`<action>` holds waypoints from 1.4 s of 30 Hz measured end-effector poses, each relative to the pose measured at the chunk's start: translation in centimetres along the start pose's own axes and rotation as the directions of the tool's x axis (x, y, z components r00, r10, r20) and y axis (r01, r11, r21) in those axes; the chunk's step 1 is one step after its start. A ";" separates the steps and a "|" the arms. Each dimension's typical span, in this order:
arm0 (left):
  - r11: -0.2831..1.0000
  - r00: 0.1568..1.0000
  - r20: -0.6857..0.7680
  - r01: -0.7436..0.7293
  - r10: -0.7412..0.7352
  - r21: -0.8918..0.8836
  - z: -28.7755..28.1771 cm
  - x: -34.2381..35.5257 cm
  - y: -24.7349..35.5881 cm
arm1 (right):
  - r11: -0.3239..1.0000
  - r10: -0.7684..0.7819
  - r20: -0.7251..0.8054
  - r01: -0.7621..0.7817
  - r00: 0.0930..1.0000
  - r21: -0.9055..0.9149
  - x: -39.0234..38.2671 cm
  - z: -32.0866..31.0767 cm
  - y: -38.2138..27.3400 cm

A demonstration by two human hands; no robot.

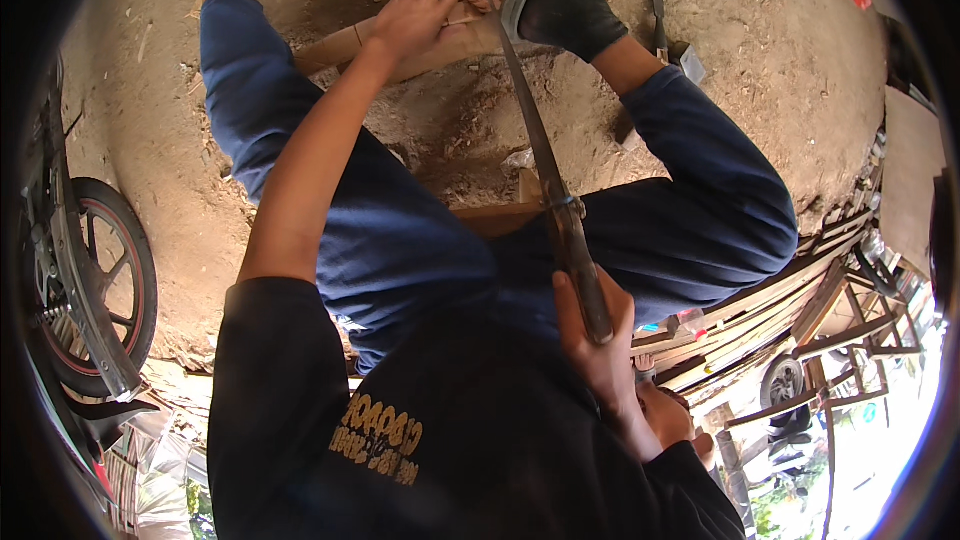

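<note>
My left hand (415, 20) presses down on a light wooden board (340, 46) on the ground, fingers bent over it. My right hand (597, 325) is closed around the dark handle of a long, narrow-bladed tool (535, 125). Its blade shows nearly edge-on and reaches away from me, its tip by the board next to my right foot. Whether the blade has teeth cannot be made out. My right foot (560, 0), in a dark sock and grey sandal, stands at the board's right end. Another piece of wood (500, 220) shows between my legs.
Wood chips litter the dirt floor (780, 90). A dark long-handled tool (658, 15) lies right of my foot by a small metal block (690, 62). A motorbike wheel (110, 285) stands at left. Stacked planks (745, 310) and another person (665, 415), partly hidden, are at lower right.
</note>
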State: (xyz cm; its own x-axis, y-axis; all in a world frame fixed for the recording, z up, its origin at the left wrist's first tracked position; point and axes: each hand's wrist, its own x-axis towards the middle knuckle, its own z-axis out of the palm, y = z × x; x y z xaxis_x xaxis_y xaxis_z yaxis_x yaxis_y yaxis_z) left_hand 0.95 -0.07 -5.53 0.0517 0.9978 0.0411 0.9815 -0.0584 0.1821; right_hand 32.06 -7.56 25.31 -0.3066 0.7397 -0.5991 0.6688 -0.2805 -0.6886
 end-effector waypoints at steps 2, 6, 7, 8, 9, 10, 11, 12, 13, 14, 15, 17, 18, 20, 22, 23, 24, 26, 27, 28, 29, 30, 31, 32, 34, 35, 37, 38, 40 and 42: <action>1.000 1.000 -0.022 0.018 -0.018 0.002 -0.3 -0.1 -0.4 | 1.000 -0.010 -0.010 0.010 1.000 0.003 0.4 0.5 0.5; 0.999 0.998 0.022 0.052 -0.052 -0.005 -0.3 0.4 -0.3 | 0.999 -0.039 0.005 0.039 0.999 0.025 2.7 2.2 1.2; 0.999 0.999 0.019 0.051 -0.051 -0.018 -0.2 0.5 -0.1 | 0.999 -0.011 -0.005 0.011 1.000 0.033 2.6 2.1 1.1; 0.998 0.998 0.018 0.054 -0.054 -0.021 -0.3 0.4 -0.2 | 0.999 0.013 -0.007 -0.013 1.000 0.047 2.4 1.9 1.0; 0.998 0.998 0.018 0.057 -0.057 -0.025 -0.4 0.3 -0.3 | 0.998 0.037 -0.010 -0.037 0.999 0.060 2.1 1.7 1.0; 0.999 0.998 0.024 0.053 -0.052 -0.002 -0.5 0.2 -0.4 | 0.998 -0.058 -0.032 0.058 0.998 -0.004 1.3 1.1 1.8; 0.999 0.998 0.033 0.049 -0.050 0.011 -0.3 0.0 -0.2 | 0.998 -0.058 -0.034 0.058 0.998 0.008 0.8 0.9 2.0; 0.999 0.998 0.043 0.046 -0.047 0.024 -0.2 -0.2 -0.1 | 0.998 -0.057 -0.035 0.058 0.998 0.020 0.5 0.8 2.1; 0.998 0.997 0.048 0.062 -0.062 0.004 -0.1 -0.4 -0.2 | 0.998 -0.057 -0.036 0.058 0.998 0.032 0.3 0.7 2.3; 0.997 0.996 0.050 0.071 -0.070 -0.021 -0.2 -0.3 -0.3 | 0.997 -0.064 -0.027 0.065 0.998 0.046 0.8 1.2 2.5; 0.996 0.996 0.045 0.080 -0.078 -0.047 -0.1 0.1 -0.4 | 0.995 -0.077 -0.022 0.078 0.997 0.057 2.3 2.0 2.7; 0.997 0.998 0.024 0.064 -0.063 -0.053 0.0 0.3 -0.3 | 0.994 -0.094 -0.017 0.095 0.995 0.053 3.8 2.5 2.7; 0.997 0.998 0.017 0.056 -0.055 -0.052 0.1 0.3 -0.4 | 0.994 -0.098 -0.016 0.099 0.995 0.038 4.1 2.6 2.7; 0.997 0.997 0.069 0.050 -0.046 -0.060 0.2 0.6 -0.2 | 0.993 -0.108 -0.043 0.109 0.993 0.039 4.0 2.6 2.9; 0.998 0.997 0.042 0.059 -0.058 -0.017 -0.6 0.6 -0.9 | 0.994 -0.100 -0.036 0.102 0.994 0.043 2.4 1.6 3.1; 0.998 0.998 0.005 0.056 -0.056 -0.003 -0.5 0.1 -0.4 | 0.996 -0.076 -0.036 0.077 0.997 0.035 1.3 1.2 3.1; 0.999 0.998 -0.033 0.053 -0.053 0.010 -0.4 -0.3 0.0 | 0.996 -0.083 -0.042 0.084 0.996 0.027 1.1 1.1 2.9; 0.997 0.996 0.058 0.071 -0.070 -0.016 -0.6 -0.4 -0.3 | 0.991 -0.129 -0.022 0.129 0.991 0.018 2.4 2.1 3.3; 0.997 0.993 0.097 0.072 -0.069 -0.029 -0.7 0.1 -0.2 | 0.988 -0.154 -0.023 0.155 0.988 0.013 3.7 2.6 3.7; 0.996 0.991 0.111 0.080 -0.074 -0.050 -0.6 0.6 0.1 | 0.982 -0.179 -0.026 0.181 0.983 0.058 5.3 3.2 4.4; 0.994 0.988 0.132 0.092 -0.083 -0.062 -0.7 0.7 -0.1 | 0.981 -0.180 -0.035 0.182 0.983 0.069 5.6 3.4 4.3; 0.992 0.984 0.153 0.103 -0.090 -0.074 -0.8 0.7 -0.2 | 0.980 -0.179 -0.045 0.182 0.983 0.080 5.8 3.5 4.0; 0.994 0.987 0.136 0.089 -0.079 -0.064 -0.8 0.8 -0.1 | 0.979 -0.179 -0.055 0.183 0.982 0.090 5.8 3.5 3.8; 0.995 0.989 0.124 0.085 -0.078 -0.049 -0.7 0.5 0.0 | 0.988 -0.136 -0.030 0.138 0.990 0.070 5.0 2.9 3.4; 0.996 0.991 0.098 0.087 -0.087 -0.004 -1.0 0.4 -0.6 | 0.992 -0.111 -0.041 0.114 0.993 0.052 3.1 1.8 3.4; 0.996 0.991 0.096 0.089 -0.090 0.007 -0.9 0.2 -0.3 | 0.996 -0.083 -0.052 0.085 0.995 0.034 2.3 1.5 3.5; 0.995 0.993 0.074 0.096 -0.096 -0.003 -0.8 -0.1 -0.1 | 0.994 -0.105 -0.028 0.106 0.994 0.032 3.0 1.6 3.6; 0.995 0.995 0.045 0.095 -0.094 -0.026 -0.9 0.1 -0.4 | 0.992 -0.117 -0.024 0.117 0.993 0.037 3.7 2.0 3.3; 0.994 0.995 0.037 0.094 -0.092 -0.051 -0.7 0.5 -0.3 | 0.993 -0.101 -0.027 0.102 0.995 0.061 5.5 2.7 3.5; 0.993 0.992 0.075 0.104 -0.100 -0.051 -0.9 0.8 -0.7 | 0.986 -0.151 -0.040 0.153 0.988 0.067 5.5 2.7 3.7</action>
State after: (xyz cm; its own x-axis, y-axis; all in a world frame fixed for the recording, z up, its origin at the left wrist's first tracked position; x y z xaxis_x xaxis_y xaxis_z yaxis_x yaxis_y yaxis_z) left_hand 0.17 0.74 -4.69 -0.0334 0.9981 -0.0509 0.9709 0.0445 0.2352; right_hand 31.01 -6.14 18.40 -0.3765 0.7975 -0.4714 0.5671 -0.2039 -0.7980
